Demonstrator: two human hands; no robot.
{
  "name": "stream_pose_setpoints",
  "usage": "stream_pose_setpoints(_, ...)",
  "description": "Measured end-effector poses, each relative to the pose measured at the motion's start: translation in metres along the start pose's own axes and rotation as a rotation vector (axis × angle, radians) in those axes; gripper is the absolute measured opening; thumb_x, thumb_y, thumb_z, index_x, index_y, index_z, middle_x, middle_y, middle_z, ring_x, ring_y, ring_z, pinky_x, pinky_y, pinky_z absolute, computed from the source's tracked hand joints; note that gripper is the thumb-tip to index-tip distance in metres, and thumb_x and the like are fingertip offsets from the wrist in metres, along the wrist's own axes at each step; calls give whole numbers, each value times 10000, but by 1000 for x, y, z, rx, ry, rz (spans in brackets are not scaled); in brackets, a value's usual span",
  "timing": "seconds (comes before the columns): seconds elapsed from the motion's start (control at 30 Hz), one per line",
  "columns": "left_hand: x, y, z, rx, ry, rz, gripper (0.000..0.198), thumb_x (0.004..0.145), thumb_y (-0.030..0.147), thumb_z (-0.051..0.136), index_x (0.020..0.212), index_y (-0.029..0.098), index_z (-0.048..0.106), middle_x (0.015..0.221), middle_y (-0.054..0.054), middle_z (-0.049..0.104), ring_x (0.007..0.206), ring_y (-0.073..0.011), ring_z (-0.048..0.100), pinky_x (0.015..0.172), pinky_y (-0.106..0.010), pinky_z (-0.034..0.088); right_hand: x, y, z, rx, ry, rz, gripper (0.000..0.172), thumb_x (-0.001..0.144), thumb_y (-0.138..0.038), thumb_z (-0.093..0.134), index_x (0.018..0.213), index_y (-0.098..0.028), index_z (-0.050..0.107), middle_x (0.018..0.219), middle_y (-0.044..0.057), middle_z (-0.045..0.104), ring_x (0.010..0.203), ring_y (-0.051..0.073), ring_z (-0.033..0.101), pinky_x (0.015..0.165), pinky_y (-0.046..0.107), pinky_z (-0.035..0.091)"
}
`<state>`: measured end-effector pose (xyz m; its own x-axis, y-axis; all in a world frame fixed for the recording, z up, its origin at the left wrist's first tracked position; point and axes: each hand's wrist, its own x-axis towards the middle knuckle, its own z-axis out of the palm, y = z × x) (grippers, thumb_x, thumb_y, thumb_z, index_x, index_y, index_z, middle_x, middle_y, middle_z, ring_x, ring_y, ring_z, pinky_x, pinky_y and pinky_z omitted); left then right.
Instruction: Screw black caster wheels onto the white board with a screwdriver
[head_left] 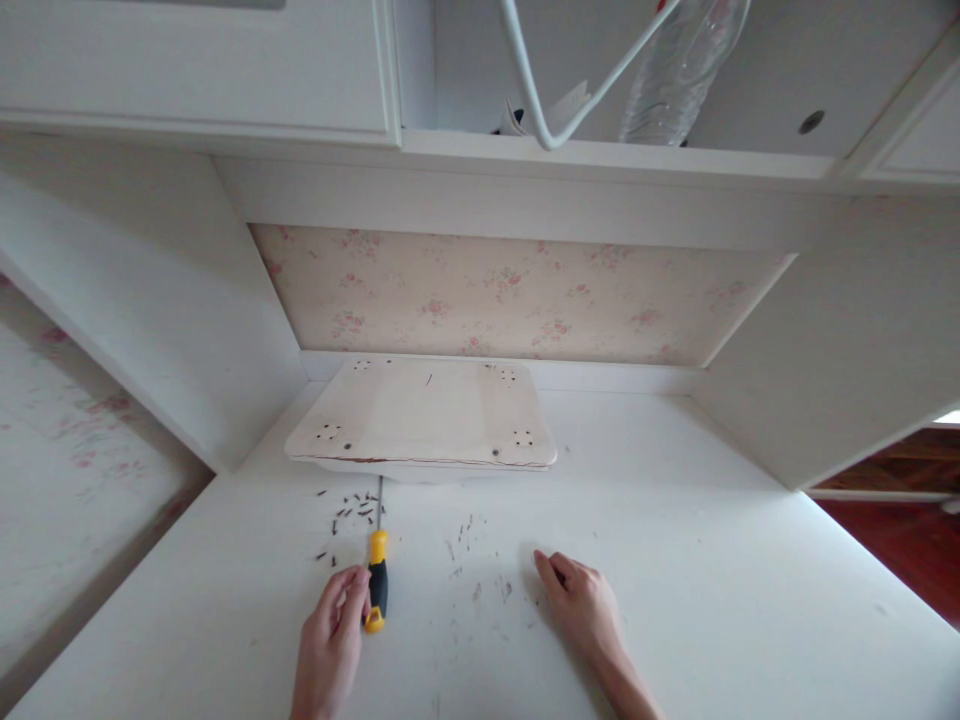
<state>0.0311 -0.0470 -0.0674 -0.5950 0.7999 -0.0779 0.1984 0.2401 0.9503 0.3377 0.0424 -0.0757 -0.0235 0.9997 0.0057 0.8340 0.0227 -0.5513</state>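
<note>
White desk [712, 560] bears one board [427, 410], one screwdriver [377, 585]; left hand [330, 635] and right hand [581, 605] released.

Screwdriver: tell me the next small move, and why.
Probably close the left hand around the handle of the screwdriver and lift it: the fingers lie against it, it rests flat on the desk, and loose screws sit beside its shaft.

left hand [334, 625] loosely curled, right hand [581, 605] flat

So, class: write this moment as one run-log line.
left hand: fingers beside screwdriver handle | right hand: flat on desk | screws: loose by shaft | board: lying at back
</note>
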Motion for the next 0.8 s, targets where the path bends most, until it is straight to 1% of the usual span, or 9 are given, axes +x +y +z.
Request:
stream_pose_setpoints(0.2,-1,1,0,0,0,-1,505,783,691,566,870,196,620,623,-2,580,576,-184,552,569,-273,469,-1,-2,-1,-80,-22,-12,526,950,-538,340,573,-231,542,598,19,621,560,151,532,548,266,298)
stream_pose_setpoints(0.4,0,1,0,9,7,4,505,787,692,558,871,196,612,617,4,563,575,-182,540,565,-269,466,-1,-3,0,-151,-44,-40,521,973,-506,322,605,-226,562,636,27,650,581,152,551,553,273,274)
stream_pose_setpoints(0.67,-3,7,-1,-10,12,9,505,781,689,568,865,194,622,608,6,573,564,-182,553,548,-267,463,-2,-6,-1,-173,-55,-55,514,985,-480,326,627,-228,596,653,27,668,590,147,564,552,272,259)
stream_pose_setpoints(0.8,-3,5,-1,-15,5,18,483,796,674,564,862,198,617,616,10,579,578,-177,563,561,-262,469,-3,-7,-2,-185,-54,-55,501,986,-453,339,634,-230,617,672,38,684,594,151,574,546,275,250)
